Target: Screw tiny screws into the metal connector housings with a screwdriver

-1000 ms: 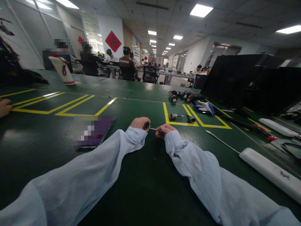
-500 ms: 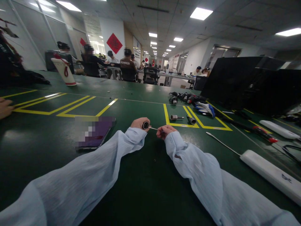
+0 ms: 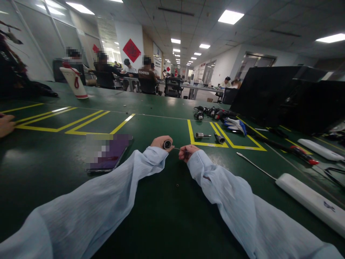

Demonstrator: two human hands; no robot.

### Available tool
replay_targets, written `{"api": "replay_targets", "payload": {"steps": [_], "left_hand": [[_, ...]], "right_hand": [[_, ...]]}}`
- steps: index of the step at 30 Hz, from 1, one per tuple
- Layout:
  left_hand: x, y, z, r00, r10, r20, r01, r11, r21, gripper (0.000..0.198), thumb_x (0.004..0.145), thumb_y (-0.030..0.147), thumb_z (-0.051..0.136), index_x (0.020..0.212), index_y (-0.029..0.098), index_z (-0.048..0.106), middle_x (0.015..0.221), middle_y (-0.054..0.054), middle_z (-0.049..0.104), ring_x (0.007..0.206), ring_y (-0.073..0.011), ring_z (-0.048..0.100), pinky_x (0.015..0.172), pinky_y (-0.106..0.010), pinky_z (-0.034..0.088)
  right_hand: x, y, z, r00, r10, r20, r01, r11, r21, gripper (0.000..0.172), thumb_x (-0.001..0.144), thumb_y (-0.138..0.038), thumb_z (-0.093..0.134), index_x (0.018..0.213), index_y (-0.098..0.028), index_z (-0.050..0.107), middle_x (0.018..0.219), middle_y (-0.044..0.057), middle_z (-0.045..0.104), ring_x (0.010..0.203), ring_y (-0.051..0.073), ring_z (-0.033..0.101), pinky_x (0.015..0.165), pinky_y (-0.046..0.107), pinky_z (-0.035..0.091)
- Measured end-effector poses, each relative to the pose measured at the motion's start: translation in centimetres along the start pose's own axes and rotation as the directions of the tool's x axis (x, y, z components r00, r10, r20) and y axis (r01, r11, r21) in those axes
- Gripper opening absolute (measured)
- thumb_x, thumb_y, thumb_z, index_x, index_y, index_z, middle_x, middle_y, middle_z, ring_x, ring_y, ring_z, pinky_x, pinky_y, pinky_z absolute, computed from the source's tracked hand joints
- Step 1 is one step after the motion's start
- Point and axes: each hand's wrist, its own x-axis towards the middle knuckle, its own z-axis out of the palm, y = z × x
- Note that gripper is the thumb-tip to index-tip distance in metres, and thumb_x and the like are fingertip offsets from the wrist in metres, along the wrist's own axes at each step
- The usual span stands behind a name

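My left hand (image 3: 159, 141) is closed around a dark cylindrical metal part (image 3: 167, 144), whose round open end faces me. A thin metal rod (image 3: 176, 148) is pinched in my right hand (image 3: 188, 152), its far tip at the edge of that part. I cannot tell whether the tip is inside it. On the green table below both hands lies a tiny ring (image 3: 177, 185). Right of my hands, inside a yellow-taped box, are a metal part with a thin shaft (image 3: 199, 135) and a dark metal part lying tilted (image 3: 219, 139).
A purple-screened phone (image 3: 120, 147) lies left of my hands. Cables with black connectors (image 3: 201, 114), a blue-white glove (image 3: 235, 125), a red-black tool (image 3: 303, 154) and a white power strip (image 3: 309, 201) are on the right. A cup (image 3: 75, 82) stands back left. Another person's hand (image 3: 5, 125) rests at the left edge.
My right hand has shifted very slightly left, toward the cylindrical part. A little less of the thin rod shows between my hands. The grips are unchanged.
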Motion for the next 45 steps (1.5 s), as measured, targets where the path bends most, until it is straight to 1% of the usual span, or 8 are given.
{"api": "replay_targets", "payload": {"steps": [5, 11, 13, 23, 30, 35, 42, 45], "left_hand": [[0.0, 0.0, 0.1, 1.0, -0.009, 0.014, 0.01, 0.999, -0.048, 0.018, 0.062, 0.031, 0.057, 0.063, 0.014, 0.052, 0.058, 0.003, 0.048, 0.052, -0.0078, 0.042, 0.05, -0.018, 0.035], [0.1, -0.1, 0.0, 0.999, 0.036, 0.019, -0.038, 0.99, 0.133, 0.01, 0.063, 0.026, 0.055, 0.065, 0.015, 0.055, 0.063, 0.001, 0.052, 0.058, -0.0108, 0.047, 0.056, -0.02, 0.038], [0.1, -0.1, 0.0, 0.998, 0.058, 0.027, -0.061, 0.986, 0.154, 0.01, 0.063, 0.025, 0.055, 0.065, 0.015, 0.055, 0.064, 0.0, 0.053, 0.06, -0.0111, 0.048, 0.058, -0.021, 0.038], [0.0, 0.7, -0.1, 0.999, -0.035, -0.006, 0.033, 0.987, -0.156, 0.021, 0.06, 0.032, 0.06, 0.061, 0.014, 0.049, 0.057, 0.004, 0.045, 0.051, -0.0064, 0.039, 0.047, -0.017, 0.033], [-0.1, 0.5, 0.0, 0.998, -0.06, -0.016, 0.056, 0.983, -0.177, 0.022, 0.058, 0.032, 0.061, 0.06, 0.014, 0.049, 0.056, 0.004, 0.045, 0.05, -0.006, 0.038, 0.045, -0.016, 0.032], [-0.1, 0.4, 0.2, 0.999, -0.04, -0.008, 0.038, 0.984, -0.173, 0.017, 0.06, 0.029, 0.058, 0.061, 0.014, 0.05, 0.057, 0.003, 0.046, 0.051, -0.0064, 0.04, 0.047, -0.017, 0.033], [0.0, 0.2, 0.3, 0.998, -0.058, 0.017, 0.06, 0.981, -0.185, 0.022, 0.058, 0.032, 0.061, 0.063, 0.014, 0.051, 0.057, 0.003, 0.048, 0.052, -0.0074, 0.041, 0.048, -0.018, 0.034], [-0.1, 0.2, 0.3, 0.999, -0.04, 0.028, 0.043, 0.991, -0.125, 0.018, 0.058, 0.029, 0.06, 0.063, 0.014, 0.052, 0.058, 0.003, 0.049, 0.054, -0.008, 0.043, 0.051, -0.018, 0.036]], "right_hand": [[-0.2, -0.1, 0.0, 1.0, -0.001, -0.009, 0.001, 1.0, -0.002, 0.012, 0.068, -0.026, 0.061, 0.064, -0.015, 0.058, 0.053, -0.001, 0.064, 0.046, 0.009, 0.057, 0.052, 0.023, 0.045], [-0.6, -0.3, 0.4, 1.0, -0.014, -0.025, 0.013, 0.999, -0.038, 0.009, 0.066, -0.022, 0.064, 0.064, -0.014, 0.061, 0.053, 0.0, 0.065, 0.045, 0.009, 0.058, 0.05, 0.021, 0.044], [-0.6, -0.3, 0.5, 1.0, -0.013, -0.021, 0.012, 0.999, -0.036, 0.008, 0.066, -0.022, 0.064, 0.064, -0.014, 0.062, 0.053, 0.0, 0.066, 0.046, 0.009, 0.058, 0.05, 0.021, 0.044], [-0.3, 0.2, 0.5, 1.0, -0.018, 0.009, 0.018, 0.999, 0.033, 0.014, 0.064, -0.028, 0.066, 0.065, -0.016, 0.059, 0.054, 0.0, 0.065, 0.047, 0.01, 0.057, 0.051, 0.024, 0.045], [-0.4, 0.1, 0.4, 0.999, -0.05, -0.004, 0.05, 0.999, 0.014, 0.013, 0.065, -0.027, 0.066, 0.065, -0.016, 0.06, 0.054, 0.0, 0.065, 0.048, 0.01, 0.057, 0.051, 0.023, 0.045], [-0.3, 0.2, 0.7, 0.998, -0.058, -0.028, 0.058, 0.998, -0.004, 0.018, 0.06, -0.032, 0.069, 0.062, -0.016, 0.06, 0.052, -0.001, 0.064, 0.045, 0.01, 0.057, 0.049, 0.023, 0.045], [-0.8, -0.5, 1.1, 0.99, -0.12, -0.074, 0.114, 0.99, -0.079, 0.017, 0.063, -0.032, 0.066, 0.061, -0.016, 0.061, 0.05, -0.001, 0.064, 0.046, 0.011, 0.057, 0.049, 0.024, 0.045], [-1.4, -0.6, 1.6, 0.96, -0.254, -0.115, 0.216, 0.939, -0.268, 0.015, 0.067, -0.031, 0.061, 0.063, -0.016, 0.061, 0.053, -0.001, 0.063, 0.05, 0.011, 0.056, 0.052, 0.024, 0.045]]}}
